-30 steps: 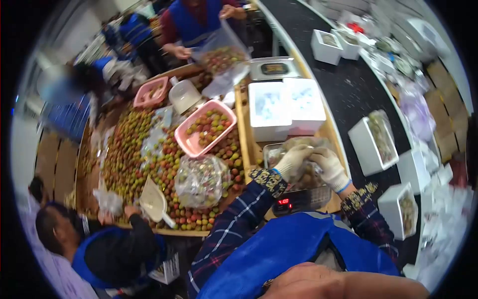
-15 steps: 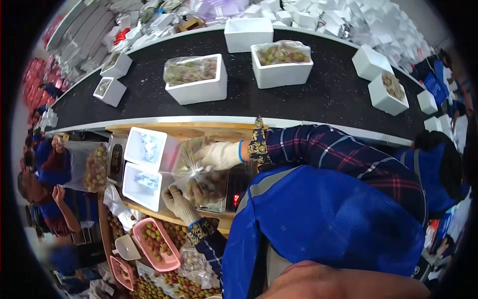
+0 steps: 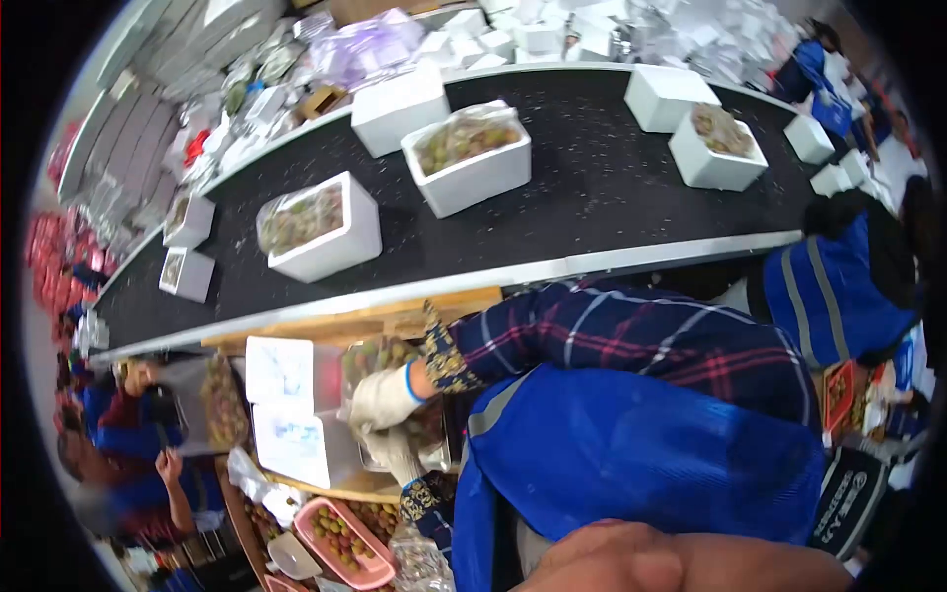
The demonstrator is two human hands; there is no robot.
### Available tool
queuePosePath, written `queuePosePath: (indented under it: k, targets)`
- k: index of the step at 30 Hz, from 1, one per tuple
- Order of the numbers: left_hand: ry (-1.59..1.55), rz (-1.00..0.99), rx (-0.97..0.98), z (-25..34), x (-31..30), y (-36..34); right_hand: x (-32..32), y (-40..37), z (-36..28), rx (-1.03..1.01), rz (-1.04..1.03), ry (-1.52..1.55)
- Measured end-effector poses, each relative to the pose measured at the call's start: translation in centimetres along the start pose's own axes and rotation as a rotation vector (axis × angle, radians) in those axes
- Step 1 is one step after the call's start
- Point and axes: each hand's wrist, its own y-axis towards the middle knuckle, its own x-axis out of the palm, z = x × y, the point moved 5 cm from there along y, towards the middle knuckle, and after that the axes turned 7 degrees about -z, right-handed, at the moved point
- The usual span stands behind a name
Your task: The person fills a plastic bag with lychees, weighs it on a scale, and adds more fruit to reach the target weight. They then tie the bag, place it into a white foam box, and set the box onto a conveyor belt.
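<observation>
My right hand [image 3: 383, 400], in a white knit glove, is closed on the gathered film of a clear plastic bag [image 3: 380, 357]. Round red-green fruit fills that bag, and my forearm covers part of it. Just below, my gloved left hand [image 3: 393, 452] meets the right one at the bag; its fingers are bent and partly hidden, pinching the film. Left of both hands stand two white foam boxes, an upper one [image 3: 330, 370] and a lower one [image 3: 340, 452], with pale blue-white packs inside.
Beyond the wooden edge runs a black conveyor [image 3: 562, 207] carrying several foam boxes, some with bagged fruit, like one box [image 3: 473, 183]. A pink basket [image 3: 321, 508] of fruit lies below. At left, a co-worker [image 3: 138, 434] is beside another fruit bag [image 3: 225, 409]. A person in a blue vest [image 3: 838, 286] is at right.
My right hand has come down against my left hand at the bag. My view has turned, so the conveyor slants and its boxes appear further left. The co-worker's bag now sits lower in view.
</observation>
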Motion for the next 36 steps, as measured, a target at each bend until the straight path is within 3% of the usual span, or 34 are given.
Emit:
queuePosePath:
  k: [3,4,6,8,10,12,13,14,15,16,17,18,19,20,22,24,26,28,30,32,34,36]
  targets:
    - [-0.244,0.032,0.120,0.7,-0.2,0.0,-0.4,-0.3,-0.6,-0.016,0.092,-0.097]
    - [-0.209,0.110,0.008,0.7,-0.1,0.3,-0.9,-0.7,-1.0,0.044,0.094,-0.090]
    - [-0.132,0.139,-0.008,0.5,0.8,0.1,0.9,-1.1,0.1,0.050,0.158,-0.075]
    - [-0.052,0.138,0.009,0.6,2.1,-0.2,1.4,-2.1,1.8,-0.021,0.040,-0.041]
    - [0.024,0.148,0.015,1.1,3.9,-1.0,-1.8,-7.7,1.6,-0.235,0.009,0.036]
    - [0.082,0.159,0.015,1.5,5.8,-1.8,-5.0,-12.6,5.1,-0.232,0.175,0.040]
    - [0.115,0.155,0.016,1.7,6.7,-2.1,-7.5,-16.2,7.0,-0.068,0.083,0.151]
    - [0.138,0.151,0.022,2.2,7.5,-2.1,-10.0,-19.9,10.2,-0.011,0.202,0.159]
    - [0.168,0.159,0.015,2.1,8.0,-2.4,-16.0,-26.9,9.8,0.201,0.227,0.167]
    - [0.195,0.168,0.009,2.5,8.5,-2.9,-18.1,-30.5,14.6,0.211,0.428,0.058]
    - [0.213,0.177,0.006,2.8,8.8,-3.1,-20.9,-35.6,18.1,0.348,0.547,0.018]
    - [0.229,0.182,0.001,3.1,9.2,-3.3,-22.7,-40.7,24.1,0.574,0.508,0.014]
    - [0.245,0.191,0.000,3.4,9.9,-3.4,-27.9,-47.5,23.5,0.761,0.668,0.057]
    - [0.252,0.202,-0.001,3.7,10.4,-3.6,-29.1,-54.1,27.5,0.832,0.913,-0.172]
    - [0.281,0.212,-0.013,4.1,11.2,-4.1,-33.7,-65.2,30.1,1.109,1.037,-0.414]
    - [0.301,0.232,-0.029,4.6,12.2,-4.5,-35.2,-74.7,35.3,1.349,1.054,-0.621]
    - [0.314,0.248,-0.033,4.9,13.1,-5.0,-36.3,-81.7,37.8,1.598,0.993,-0.384]
    - [0.315,0.264,-0.038,5.4,14.2,-5.8,-34.2,-87.6,44.1,1.667,0.929,-0.221]
    - [0.325,0.280,-0.046,5.7,15.1,-6.6,-31.3,-90.6,51.0,1.714,0.715,-0.058]
    - [0.324,0.299,-0.057,5.8,16.1,-7.5,-30.1,-89.4,50.6,1.700,0.507,-0.007]
    - [0.323,0.315,-0.068,6.1,16.9,-8.5,-30.0,-89.8,52.2,1.662,0.719,-0.115]
    - [0.331,0.328,-0.071,5.6,17.0,-9.2,-30.5,-89.5,53.9,1.702,0.612,-0.062]
